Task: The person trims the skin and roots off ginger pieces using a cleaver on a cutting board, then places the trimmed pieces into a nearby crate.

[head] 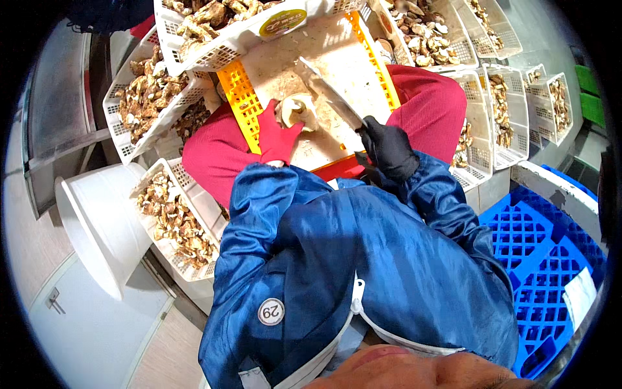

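Note:
My left hand (280,132), in a red glove, grips a pale, thick mushroom piece (294,108) with thumb and fingers around its near and left sides. The piece rests on a light, debris-specked board (350,53) set between the sides of a yellow plastic crate (239,92). In a black glove, my right hand (388,148) holds a broad-bladed knife (333,95). Its blade slants up and left over the board, to the right of the mushroom piece and apart from it. The handle is mostly hidden in the fist.
A white basket of mushrooms (233,48) overhangs the board's far end. More mushroom baskets stand at left (116,131), lower left (194,199) and right (515,146). A white plastic tub (102,209) tips at left; blue plastic crates (549,287) sit at lower right. My knees flank the board.

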Demonstrator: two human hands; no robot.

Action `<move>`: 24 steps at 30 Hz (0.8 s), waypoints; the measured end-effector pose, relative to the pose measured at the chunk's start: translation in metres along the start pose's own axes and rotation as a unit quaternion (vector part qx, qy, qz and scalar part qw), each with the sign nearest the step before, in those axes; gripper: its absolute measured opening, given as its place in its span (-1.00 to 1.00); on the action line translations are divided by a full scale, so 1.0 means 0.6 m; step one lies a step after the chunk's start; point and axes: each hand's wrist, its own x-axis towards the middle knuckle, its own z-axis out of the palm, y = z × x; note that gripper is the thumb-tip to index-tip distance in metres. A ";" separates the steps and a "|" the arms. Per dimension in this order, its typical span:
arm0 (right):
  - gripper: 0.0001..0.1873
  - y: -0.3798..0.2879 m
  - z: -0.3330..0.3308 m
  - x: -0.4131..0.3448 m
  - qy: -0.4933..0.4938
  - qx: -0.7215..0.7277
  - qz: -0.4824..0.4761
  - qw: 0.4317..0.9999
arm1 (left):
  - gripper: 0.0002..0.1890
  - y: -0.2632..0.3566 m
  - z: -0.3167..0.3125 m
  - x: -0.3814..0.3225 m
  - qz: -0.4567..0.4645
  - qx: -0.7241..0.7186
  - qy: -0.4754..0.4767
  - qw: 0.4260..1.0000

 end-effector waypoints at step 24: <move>-0.82 0.016 0.026 -0.026 0.031 0.024 -0.003 0.999 | -0.50 0.004 0.036 -0.021 -0.118 0.076 -0.041 0.989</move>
